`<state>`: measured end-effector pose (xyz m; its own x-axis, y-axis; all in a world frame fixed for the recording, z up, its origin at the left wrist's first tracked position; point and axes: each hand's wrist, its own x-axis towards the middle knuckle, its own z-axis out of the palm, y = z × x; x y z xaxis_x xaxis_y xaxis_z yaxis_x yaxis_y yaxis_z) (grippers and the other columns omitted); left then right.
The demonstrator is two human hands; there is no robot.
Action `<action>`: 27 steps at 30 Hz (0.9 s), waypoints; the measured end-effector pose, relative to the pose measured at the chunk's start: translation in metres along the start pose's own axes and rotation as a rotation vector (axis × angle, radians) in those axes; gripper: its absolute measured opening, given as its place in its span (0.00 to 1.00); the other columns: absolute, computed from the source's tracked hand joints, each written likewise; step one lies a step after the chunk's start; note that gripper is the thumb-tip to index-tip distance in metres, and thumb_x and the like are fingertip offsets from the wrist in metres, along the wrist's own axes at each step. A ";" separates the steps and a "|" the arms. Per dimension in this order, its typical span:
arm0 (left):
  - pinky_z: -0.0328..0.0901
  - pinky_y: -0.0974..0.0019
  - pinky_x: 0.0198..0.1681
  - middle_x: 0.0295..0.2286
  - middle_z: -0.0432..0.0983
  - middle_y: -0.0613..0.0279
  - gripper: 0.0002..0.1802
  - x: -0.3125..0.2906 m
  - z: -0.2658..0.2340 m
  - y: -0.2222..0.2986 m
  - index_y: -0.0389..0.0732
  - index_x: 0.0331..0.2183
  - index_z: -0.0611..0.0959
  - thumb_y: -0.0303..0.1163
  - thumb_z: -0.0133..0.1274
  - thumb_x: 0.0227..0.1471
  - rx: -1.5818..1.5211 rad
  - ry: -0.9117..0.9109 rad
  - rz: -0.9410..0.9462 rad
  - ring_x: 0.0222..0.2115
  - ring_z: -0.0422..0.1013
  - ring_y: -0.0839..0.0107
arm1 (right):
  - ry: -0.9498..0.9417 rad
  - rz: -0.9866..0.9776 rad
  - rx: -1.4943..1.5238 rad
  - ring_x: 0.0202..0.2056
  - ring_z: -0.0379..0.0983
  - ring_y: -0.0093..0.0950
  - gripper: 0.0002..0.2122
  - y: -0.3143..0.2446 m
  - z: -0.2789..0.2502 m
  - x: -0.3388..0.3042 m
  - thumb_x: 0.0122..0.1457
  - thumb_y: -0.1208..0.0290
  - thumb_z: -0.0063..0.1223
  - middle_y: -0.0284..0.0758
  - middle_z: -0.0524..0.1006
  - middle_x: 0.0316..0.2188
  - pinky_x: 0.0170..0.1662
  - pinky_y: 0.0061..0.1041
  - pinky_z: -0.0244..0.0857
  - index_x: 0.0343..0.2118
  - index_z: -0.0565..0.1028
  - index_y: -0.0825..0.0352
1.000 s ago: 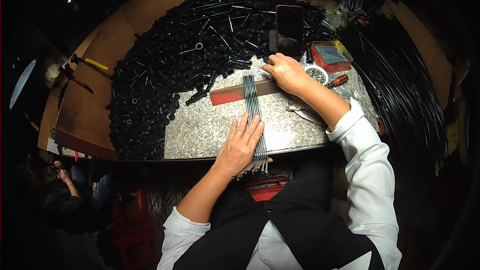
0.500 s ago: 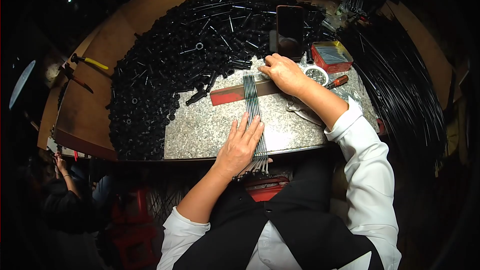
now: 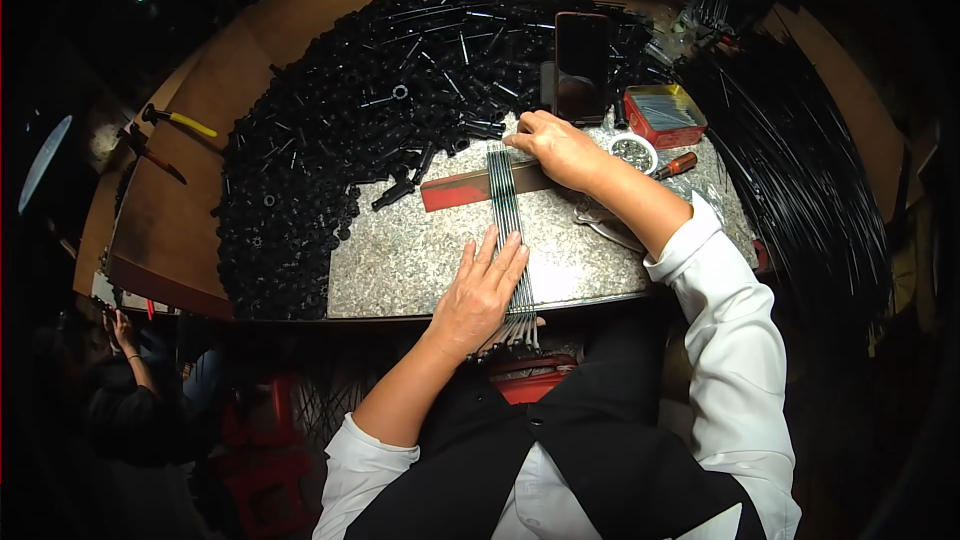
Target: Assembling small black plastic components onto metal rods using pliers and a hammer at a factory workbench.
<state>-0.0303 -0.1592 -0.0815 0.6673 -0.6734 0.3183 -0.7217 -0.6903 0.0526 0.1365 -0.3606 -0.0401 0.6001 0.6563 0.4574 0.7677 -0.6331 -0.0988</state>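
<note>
A row of thin dark rods (image 3: 503, 190) lies side by side on the speckled stone slab (image 3: 390, 260), crossing a flat red-brown bar (image 3: 445, 194). My left hand (image 3: 478, 295) rests on their near part, fingers stretched out flat. Their near ends, with small pale and dark tips, hang past the slab's front edge. At the rods' far ends is my right hand (image 3: 560, 148), thumb and fingers pinched together. Anything in that pinch is too small or hidden to make out. Close by my right wrist stands a white round dish (image 3: 651, 162) of small metal parts.
A large heap of black tubular parts (image 3: 300, 160) covers the left and back. A phone (image 3: 580, 60) stands upright behind. At right are a red tin (image 3: 665, 130) of thin pins, an orange-handled tool (image 3: 677, 165) and long black rods (image 3: 800, 160). Pliers (image 3: 180, 123) lie far left.
My right hand has shifted slightly left, onto the far ends of the rods. My left hand stays flat in the same place.
</note>
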 end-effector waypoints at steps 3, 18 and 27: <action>0.53 0.42 0.57 0.56 0.57 0.46 0.29 0.002 -0.006 0.005 0.32 0.54 0.66 0.26 0.45 0.48 -0.067 0.038 -0.032 0.58 0.52 0.43 | -0.003 0.027 0.200 0.42 0.70 0.39 0.24 0.000 -0.002 -0.002 0.41 0.90 0.45 0.41 0.72 0.39 0.46 0.31 0.67 0.45 0.74 0.66; 0.49 0.38 0.57 0.53 0.61 0.40 0.47 0.001 -0.010 0.001 0.29 0.52 0.67 0.53 0.62 0.38 -0.110 0.045 -0.029 0.58 0.51 0.40 | -0.355 0.749 -0.551 0.42 0.74 0.42 0.08 0.152 -0.080 -0.071 0.47 0.78 0.49 0.48 0.77 0.36 0.44 0.35 0.69 0.29 0.79 0.67; 0.48 0.40 0.58 0.55 0.57 0.39 0.53 0.006 -0.007 0.009 0.29 0.53 0.64 0.47 0.69 0.29 -0.121 0.025 -0.034 0.58 0.50 0.37 | -0.316 0.671 -0.524 0.39 0.76 0.39 0.07 0.134 -0.091 -0.084 0.47 0.77 0.49 0.43 0.78 0.33 0.40 0.35 0.71 0.28 0.79 0.65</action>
<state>-0.0344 -0.1674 -0.0724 0.6880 -0.6424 0.3376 -0.7168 -0.6744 0.1775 0.1688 -0.5378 -0.0111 0.9773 0.1153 0.1777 0.0804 -0.9780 0.1926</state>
